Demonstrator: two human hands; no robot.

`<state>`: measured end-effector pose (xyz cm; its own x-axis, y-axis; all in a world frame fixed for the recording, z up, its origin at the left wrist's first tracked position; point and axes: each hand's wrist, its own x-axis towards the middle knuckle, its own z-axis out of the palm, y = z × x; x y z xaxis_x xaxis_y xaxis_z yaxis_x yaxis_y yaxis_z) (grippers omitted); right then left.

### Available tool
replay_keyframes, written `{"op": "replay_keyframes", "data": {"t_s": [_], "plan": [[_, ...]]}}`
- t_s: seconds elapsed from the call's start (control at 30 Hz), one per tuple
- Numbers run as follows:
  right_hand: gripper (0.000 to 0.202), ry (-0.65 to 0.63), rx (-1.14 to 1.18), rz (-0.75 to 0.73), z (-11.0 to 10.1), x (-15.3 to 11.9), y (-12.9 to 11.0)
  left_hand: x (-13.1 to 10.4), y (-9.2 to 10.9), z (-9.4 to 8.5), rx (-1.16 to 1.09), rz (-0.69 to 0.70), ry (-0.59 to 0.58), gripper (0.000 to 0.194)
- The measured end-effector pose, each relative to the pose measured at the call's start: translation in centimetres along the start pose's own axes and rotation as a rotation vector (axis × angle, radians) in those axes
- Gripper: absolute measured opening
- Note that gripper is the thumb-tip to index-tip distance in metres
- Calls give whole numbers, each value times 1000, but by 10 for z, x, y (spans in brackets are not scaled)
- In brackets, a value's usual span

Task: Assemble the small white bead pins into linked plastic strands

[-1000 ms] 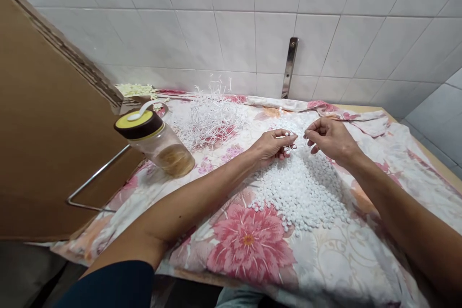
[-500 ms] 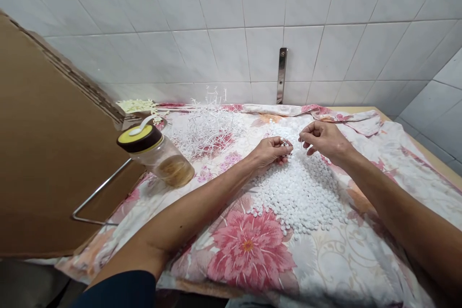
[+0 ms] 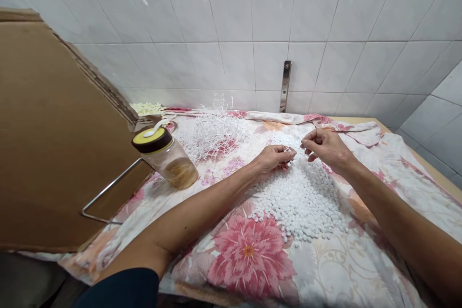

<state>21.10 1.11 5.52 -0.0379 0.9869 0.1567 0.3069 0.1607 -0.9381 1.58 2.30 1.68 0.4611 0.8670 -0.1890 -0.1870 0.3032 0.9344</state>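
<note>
A wide heap of small white beads (image 3: 303,202) lies on the floral cloth (image 3: 249,255) below my hands. Over the heap's far left side, my left hand (image 3: 276,159) is pinched on a small white piece, with a bead-like tip showing under the fingers. To its right, my right hand (image 3: 323,147) has thumb and fingertips pressed together; what they hold, if anything, is too small to make out. A short gap separates the two hands. Left of them lies a loose tangle of thin white plastic stems (image 3: 216,134).
A clear bottle (image 3: 176,168) of brownish liquid, with a black and yellow lid, stands on the left. Behind it lie pale yellow pieces (image 3: 147,108). A cardboard sheet (image 3: 54,144) and a bent metal rod (image 3: 104,190) border the left. A metal bracket (image 3: 286,86) is fixed to the tiled wall.
The view has tilted and shifted slightly, so everything sits a little lower in the picture. Both hands stay pinched over the bead heap, with only small finger movements.
</note>
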Motion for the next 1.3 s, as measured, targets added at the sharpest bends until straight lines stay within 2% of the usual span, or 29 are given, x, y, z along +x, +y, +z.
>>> {"op": "replay_keyframes", "data": {"t_s": [0.17,0.53,0.83,0.97,1.13,1.3], "plan": [[12,-5,4,9,4,-2,-3,1,-1,2,41,5,57,40],[17,-20,21,8,8,-4,-3,-2,-1,8,15,55,30,41],[20,8,9,45,8,-2,4,1,0,8,77,59,117,34],[23,7,26,43,9,-1,7,1,-1,7,95,44,87,29],[24,5,26,58,11,-2,6,1,-2,7,92,4,32,35],[27,-15,25,55,14,-4,5,1,-3,7,123,8,37,36]]}}
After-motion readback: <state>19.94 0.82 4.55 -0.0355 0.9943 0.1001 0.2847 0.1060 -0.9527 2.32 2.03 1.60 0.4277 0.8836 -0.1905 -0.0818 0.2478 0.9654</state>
